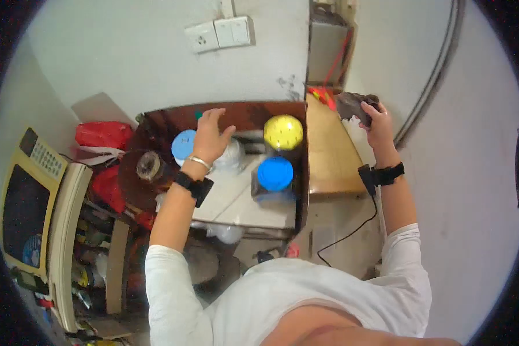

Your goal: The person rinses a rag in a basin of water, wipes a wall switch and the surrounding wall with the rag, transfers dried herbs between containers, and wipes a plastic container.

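My left hand [214, 138] hangs over the shelf with its thumb and fingers apart and nothing in them. Just beside it are a jar with a light blue lid [183, 146] and a clear, whitish container [232, 155], partly hidden by the hand; whether it touches either I cannot tell. Out to the right, my right hand [380, 124] is closed on a crumpled dark grey cloth [354, 106], above a gold-brown box [331, 155]. Between the hands stand a yellow-lidded jar [283, 132] and a jar with a bright blue lid [275, 173].
The jars stand on a light shelf top [230, 199] with a raised brown rim [173, 112]. At left are a red bag [102, 134], a round glass jar [149, 166] and a yellowed microwave [29, 202]. A black cable [352, 233] runs from my right wrist strap.
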A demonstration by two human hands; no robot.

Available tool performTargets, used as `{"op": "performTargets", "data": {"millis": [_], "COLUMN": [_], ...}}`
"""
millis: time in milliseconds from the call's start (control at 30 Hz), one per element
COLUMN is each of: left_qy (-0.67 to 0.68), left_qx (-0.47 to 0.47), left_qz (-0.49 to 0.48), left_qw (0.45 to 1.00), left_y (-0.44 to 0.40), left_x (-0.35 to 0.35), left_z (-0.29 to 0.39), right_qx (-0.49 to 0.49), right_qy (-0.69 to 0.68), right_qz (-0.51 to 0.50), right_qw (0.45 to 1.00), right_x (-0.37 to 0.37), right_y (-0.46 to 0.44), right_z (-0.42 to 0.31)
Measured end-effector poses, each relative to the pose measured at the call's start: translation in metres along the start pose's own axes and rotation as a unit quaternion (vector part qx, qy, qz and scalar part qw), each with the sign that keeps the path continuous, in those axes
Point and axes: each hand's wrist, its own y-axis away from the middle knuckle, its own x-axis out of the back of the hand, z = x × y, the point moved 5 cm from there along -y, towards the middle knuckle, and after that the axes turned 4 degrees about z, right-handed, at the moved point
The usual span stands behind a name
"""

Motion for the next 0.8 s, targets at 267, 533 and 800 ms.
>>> {"op": "performTargets", "data": {"millis": [267,533,800], "left_qy": [-0.157,-0.261,-0.189], "left_qx": [-0.078,-0.232,-0.317], "left_qz": [0.049,0.058,0.189], "left_qw": [0.983,0.935,0.910], "left_y": [-0.132,-0.193,-0.200], "left_x": [-0.051,-0.093,-0.109], "left_z": [0.008,-0.032,-0.057], "right_qx": [0.267,0.624,0.611], "right_qy": [0.130,0.280,0.493], "right_qz": [-0.056,0.010,-0.111], "right_qw": [0.953,0.730,0.609], "right_x": [-0.153,-0.303,-0.357], "right_y": [-0.119,-0.125,-0.115], "right_z": [-0.046,-0.096,-0.047]}}
